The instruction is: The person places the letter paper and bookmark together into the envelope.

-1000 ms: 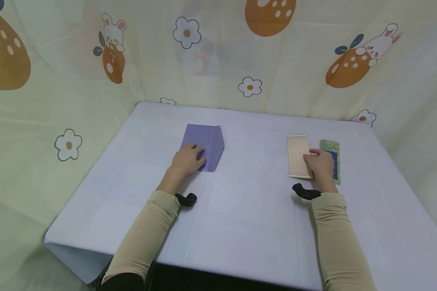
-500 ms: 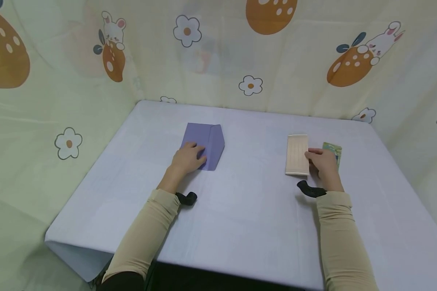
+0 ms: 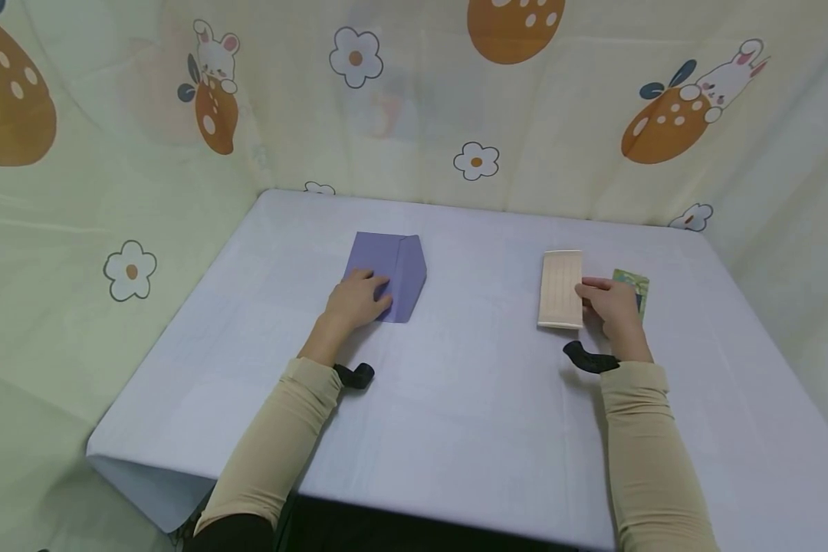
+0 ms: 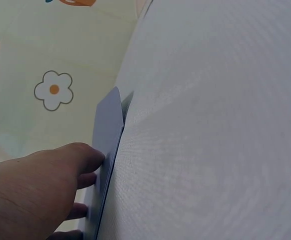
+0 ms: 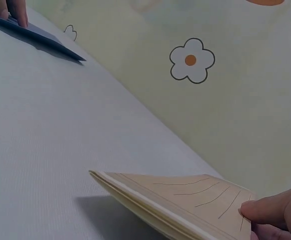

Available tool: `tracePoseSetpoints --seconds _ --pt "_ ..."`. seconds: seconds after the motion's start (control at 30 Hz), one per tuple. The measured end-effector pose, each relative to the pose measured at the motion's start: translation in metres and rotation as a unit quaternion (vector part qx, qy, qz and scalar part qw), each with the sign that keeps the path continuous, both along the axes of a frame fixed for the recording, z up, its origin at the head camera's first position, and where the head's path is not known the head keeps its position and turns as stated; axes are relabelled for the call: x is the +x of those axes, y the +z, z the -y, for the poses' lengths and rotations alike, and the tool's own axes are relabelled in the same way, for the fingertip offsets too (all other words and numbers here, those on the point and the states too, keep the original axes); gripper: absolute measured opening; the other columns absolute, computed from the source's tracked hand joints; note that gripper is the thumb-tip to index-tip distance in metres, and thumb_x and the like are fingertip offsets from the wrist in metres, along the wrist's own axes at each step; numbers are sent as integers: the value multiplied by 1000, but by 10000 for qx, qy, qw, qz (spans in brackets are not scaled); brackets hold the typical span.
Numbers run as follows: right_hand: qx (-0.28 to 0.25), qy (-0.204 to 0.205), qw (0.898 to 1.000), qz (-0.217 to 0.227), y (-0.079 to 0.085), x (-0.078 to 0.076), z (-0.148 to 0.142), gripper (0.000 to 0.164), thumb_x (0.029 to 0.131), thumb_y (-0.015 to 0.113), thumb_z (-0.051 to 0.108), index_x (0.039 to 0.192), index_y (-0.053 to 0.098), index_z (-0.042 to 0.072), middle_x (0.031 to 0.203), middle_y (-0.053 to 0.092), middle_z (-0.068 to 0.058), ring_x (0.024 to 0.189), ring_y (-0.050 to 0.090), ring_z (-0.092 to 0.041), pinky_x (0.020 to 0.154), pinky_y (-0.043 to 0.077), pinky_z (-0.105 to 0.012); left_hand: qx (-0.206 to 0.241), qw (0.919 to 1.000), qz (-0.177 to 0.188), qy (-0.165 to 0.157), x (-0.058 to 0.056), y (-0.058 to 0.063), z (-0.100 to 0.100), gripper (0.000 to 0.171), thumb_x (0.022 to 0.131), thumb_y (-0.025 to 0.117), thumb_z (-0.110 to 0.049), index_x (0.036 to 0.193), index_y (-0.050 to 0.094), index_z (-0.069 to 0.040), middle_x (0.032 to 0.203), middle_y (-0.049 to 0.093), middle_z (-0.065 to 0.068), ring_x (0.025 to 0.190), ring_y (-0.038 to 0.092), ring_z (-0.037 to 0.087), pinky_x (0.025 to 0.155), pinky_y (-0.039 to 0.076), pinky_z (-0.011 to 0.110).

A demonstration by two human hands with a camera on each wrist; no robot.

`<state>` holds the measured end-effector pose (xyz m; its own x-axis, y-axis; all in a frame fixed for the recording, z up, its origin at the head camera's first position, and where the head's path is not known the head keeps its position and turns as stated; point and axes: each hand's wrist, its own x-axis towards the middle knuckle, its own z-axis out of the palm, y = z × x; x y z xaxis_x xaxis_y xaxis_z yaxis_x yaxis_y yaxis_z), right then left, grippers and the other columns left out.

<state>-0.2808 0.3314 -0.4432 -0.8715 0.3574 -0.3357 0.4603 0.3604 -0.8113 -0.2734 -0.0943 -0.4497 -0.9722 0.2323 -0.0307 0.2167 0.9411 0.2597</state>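
Note:
A purple envelope [image 3: 407, 268] lies on the table at centre left, its flap on the right side lifted a little off the cloth, as the left wrist view shows. My left hand [image 3: 355, 300] rests on it with relaxed fingers and thumb. At the right, a folded sheet of cream lined paper [image 3: 560, 287] is pinched at its right edge between thumb and fingers of my right hand [image 3: 614, 307]. In the right wrist view, the folded paper [image 5: 185, 195] stands tilted over the tabletop, casting a shadow.
A small green and blue printed card or packet [image 3: 632, 282] lies partly hidden behind the right hand. The white cloth-covered table [image 3: 469, 399] ends at a patterned curtain [image 3: 414, 100] at the back and sides. Black wrist mounts stick out inward from both sleeves.
My right hand has raised the folded paper and shifted it slightly up and left in view. The green and blue item has turned a little. The left hand stays on the envelope.

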Motion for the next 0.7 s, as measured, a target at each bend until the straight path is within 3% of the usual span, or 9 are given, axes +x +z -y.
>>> tracePoseSetpoints --seconds 0.7 --pt "-257 30 9997 50 0 -3 8 49 93 56 31 137 50 11 99 56 7 76 56 -1 64 49 -13 -40 10000 12 40 -3 -4 1 52 93 48 -43 140 49 -20 150 38 14 141 29 40 111 31 51"
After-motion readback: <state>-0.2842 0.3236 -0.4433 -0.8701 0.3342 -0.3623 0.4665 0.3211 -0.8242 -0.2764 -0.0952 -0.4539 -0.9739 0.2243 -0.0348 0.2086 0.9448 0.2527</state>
